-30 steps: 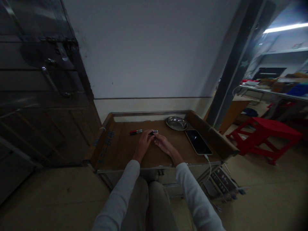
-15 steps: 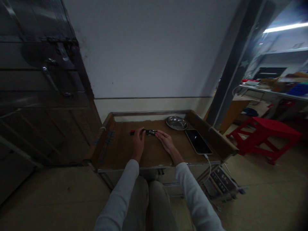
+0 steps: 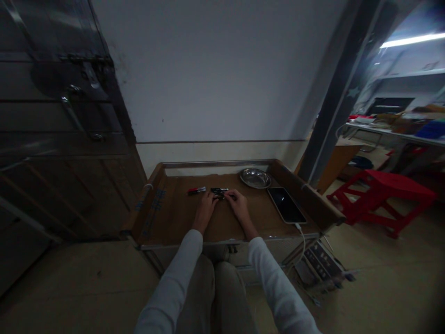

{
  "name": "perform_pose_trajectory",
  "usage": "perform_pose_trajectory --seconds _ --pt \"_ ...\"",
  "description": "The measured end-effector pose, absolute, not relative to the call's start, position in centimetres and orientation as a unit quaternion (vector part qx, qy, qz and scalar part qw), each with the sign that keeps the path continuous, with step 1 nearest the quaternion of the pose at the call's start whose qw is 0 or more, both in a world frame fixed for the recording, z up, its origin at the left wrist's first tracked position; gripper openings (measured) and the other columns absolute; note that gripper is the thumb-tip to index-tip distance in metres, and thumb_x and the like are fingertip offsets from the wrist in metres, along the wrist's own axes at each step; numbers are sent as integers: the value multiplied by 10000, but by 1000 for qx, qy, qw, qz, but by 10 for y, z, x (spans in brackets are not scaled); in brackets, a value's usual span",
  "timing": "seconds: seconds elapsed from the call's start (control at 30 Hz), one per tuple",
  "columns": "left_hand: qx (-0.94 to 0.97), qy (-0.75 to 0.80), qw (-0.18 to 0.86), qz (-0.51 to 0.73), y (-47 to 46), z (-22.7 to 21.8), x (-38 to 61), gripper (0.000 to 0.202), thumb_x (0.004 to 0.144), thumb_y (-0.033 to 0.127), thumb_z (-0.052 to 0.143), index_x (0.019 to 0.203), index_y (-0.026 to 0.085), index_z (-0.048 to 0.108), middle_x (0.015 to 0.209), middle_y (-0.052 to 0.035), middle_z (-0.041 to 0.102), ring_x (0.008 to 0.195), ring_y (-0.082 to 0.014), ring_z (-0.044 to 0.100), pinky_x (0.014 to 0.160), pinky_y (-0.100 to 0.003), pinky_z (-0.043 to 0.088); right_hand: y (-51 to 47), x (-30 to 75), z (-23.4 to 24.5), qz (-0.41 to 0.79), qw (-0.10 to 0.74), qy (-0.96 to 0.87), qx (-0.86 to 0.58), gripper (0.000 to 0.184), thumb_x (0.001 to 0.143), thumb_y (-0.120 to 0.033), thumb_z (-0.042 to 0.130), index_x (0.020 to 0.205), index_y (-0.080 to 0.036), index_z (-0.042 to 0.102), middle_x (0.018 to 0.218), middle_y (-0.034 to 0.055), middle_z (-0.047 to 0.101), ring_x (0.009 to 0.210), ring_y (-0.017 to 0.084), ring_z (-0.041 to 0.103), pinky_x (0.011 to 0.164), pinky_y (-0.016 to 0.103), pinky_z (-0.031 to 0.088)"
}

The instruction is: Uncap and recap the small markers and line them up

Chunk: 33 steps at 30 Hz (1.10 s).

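Both of my hands rest on the brown top of a low table. My left hand and my right hand pinch from either side a small dark object with a silver end; the dim light hides what it is. A red and silver pen-like stick lies just left of my left hand, apart from it. My white sleeves and my knees fill the bottom of the view.
A shallow metal dish sits at the table's back right. A dark phone with a white cable lies along the right edge. Red stools stand to the right, a metal door to the left.
My left hand left the red stick and came back toward the middle. Both hands have closed in on the small dark object, which sits a little nearer me.
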<state>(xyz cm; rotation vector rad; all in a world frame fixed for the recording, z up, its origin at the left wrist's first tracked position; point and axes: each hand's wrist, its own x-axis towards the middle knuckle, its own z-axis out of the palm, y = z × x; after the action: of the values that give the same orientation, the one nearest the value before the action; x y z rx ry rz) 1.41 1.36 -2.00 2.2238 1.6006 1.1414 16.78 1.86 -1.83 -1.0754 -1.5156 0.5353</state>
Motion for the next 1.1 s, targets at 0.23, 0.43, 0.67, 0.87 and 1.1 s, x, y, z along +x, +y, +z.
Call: perform_pose_trajectory --seconds 0.23,0.43,0.67,0.87,1.1 --pt "735 566 67 367 21 -23 17 181 864 105 437 972 148 575 1051 -106 561 986 -196 567 888 -359 462 19 164 -24 169 458 -767 -416 145 766 -172 571 896 -209 622 962 54 626 930 186 575 854 339 443" --pt "766 527 42 365 9 -17 16 204 874 119 413 1003 171 562 1050 -86 530 988 -180 560 921 -347 454 21 168 -32 64 424 -744 -512 74 776 -219 597 834 -197 638 892 81 605 883 233 529 829 386 420" --pt "772 533 54 342 9 -13 19 92 861 148 463 886 173 548 1005 -62 506 929 -168 561 878 -339 463 23 170 -31 37 392 -737 -549 139 828 -210 502 859 -191 637 907 92 620 890 231 507 810 354 383" --pt "756 557 44 342 12 -10 20 68 855 132 465 886 169 512 979 -67 516 920 -177 542 860 -338 450 21 168 -25 18 382 -729 -568 173 835 -169 432 897 -165 594 883 92 608 849 216 500 780 323 361" --pt "710 611 -17 349 7 -6 15 170 883 144 389 940 141 549 1003 -117 539 973 -217 533 878 -366 424 12 164 -18 12 350 -745 -568 207 813 -145 449 891 -191 635 936 90 587 904 211 491 805 316 347"
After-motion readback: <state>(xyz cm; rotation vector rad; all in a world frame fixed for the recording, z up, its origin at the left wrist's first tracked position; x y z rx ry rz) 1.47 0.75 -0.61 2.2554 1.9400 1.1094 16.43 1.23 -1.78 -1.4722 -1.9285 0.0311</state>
